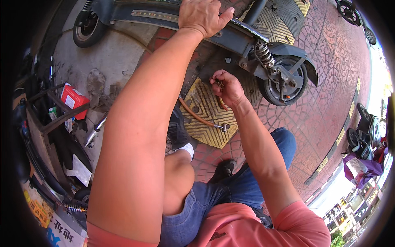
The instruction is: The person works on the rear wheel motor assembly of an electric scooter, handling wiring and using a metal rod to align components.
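Observation:
An electric scooter stretches across the far side, with a light strip along its side. My left hand grips its deck, the thumb stretched out to the right; the picture's upper edge cuts off some of the fingers. To the right is a small rear wheel with a coil spring beside it. My right hand is closed below the deck, apart from the wheel. Small brownish, thin pieces show at its fingers, too small to name. An orange hose with a metal end lies on a yellow ridged tile.
On the left, a red box sits in a dark metal frame, beside a silver-handled tool. The scooter's other wheel is at the upper left. Red patterned paving spreads right, toward a parked vehicle and purple bag.

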A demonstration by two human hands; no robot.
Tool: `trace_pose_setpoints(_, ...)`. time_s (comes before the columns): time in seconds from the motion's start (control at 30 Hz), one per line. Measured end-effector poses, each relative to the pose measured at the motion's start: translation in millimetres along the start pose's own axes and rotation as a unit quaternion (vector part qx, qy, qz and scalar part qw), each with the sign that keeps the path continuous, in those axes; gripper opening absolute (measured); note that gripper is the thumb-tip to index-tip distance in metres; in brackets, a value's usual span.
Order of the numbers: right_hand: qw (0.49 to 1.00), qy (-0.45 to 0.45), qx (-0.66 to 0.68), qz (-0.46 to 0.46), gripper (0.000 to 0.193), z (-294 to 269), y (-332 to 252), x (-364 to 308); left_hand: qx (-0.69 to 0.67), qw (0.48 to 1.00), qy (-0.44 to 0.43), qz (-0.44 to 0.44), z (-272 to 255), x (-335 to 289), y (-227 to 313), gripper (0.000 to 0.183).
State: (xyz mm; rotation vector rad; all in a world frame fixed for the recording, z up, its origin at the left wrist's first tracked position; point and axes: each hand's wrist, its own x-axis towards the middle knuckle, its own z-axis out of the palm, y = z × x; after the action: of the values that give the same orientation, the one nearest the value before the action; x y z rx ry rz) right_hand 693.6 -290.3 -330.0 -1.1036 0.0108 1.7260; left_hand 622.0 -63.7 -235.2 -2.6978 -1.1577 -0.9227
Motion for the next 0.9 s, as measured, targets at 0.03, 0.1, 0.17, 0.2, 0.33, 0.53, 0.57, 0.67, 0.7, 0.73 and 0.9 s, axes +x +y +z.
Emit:
trace_pose_setpoints(0.03, 0.995, 0.025, -0.097, -0.005, 0.016, -2, -1, -2, 0.005, 1.0, 0.001, 0.0, 1, 1, 2, 0.046)
trace_pose_setpoints(0.1, 0.956, 0.072, -0.285, -0.011, 0.018, 1, 0, 1, 0.005, 1.0, -0.007, -0.004, 1, 2, 4, 0.046)
trace_pose_setpoints(0.17, 0.813, 0.1, -0.56, -0.125, 0.021, 4, 5, 5, -0.003, 1.0, -0.027, -0.01, -1, 3, 3, 0.047)
trace_pose_setpoints(0.2, 0.718, 0.108, -0.663, -0.183, 0.022, 6, 11, 5, -0.009, 1.0, -0.029, -0.009, -1, 3, 5, 0.048)
trace_pose_setpoints(0.33, 0.549, 0.057, -0.8, -0.235, 0.026, 15, 21, 13, 0.034, 0.999, -0.026, 0.014, 6, 2, 2, 0.054)
trace_pose_setpoints(0.53, 0.648, 0.06, -0.707, -0.276, 0.014, 1, 22, 3, 0.021, 0.999, 0.011, 0.024, 17, 2, 2, 0.051)
trace_pose_setpoints(0.57, 0.803, 0.042, -0.558, -0.205, 0.013, -7, 25, -5, 0.018, 1.0, 0.01, 0.023, 17, 1, 1, 0.051)
trace_pose_setpoints(0.67, 0.994, -0.017, -0.102, -0.018, 0.013, -27, 25, -38, 0.013, 1.0, 0.013, 0.021, 11, -3, -7, 0.05)
trace_pose_setpoints(0.7, 0.999, -0.033, -0.016, 0.0, 0.014, -26, 28, -50, 0.014, 1.0, 0.015, 0.023, 8, -5, -16, 0.05)
trace_pose_setpoints(0.73, 0.999, 0.027, -0.025, -0.007, 0.016, -18, 24, -62, 0.012, 1.0, 0.015, 0.023, 4, -11, -19, 0.05)
trace_pose_setpoints(0.9, 0.886, 0.16, -0.433, -0.052, 0.027, -42, 9, -51, -0.191, 0.98, 0.013, -0.048, -8, -3, -3, 0.047)
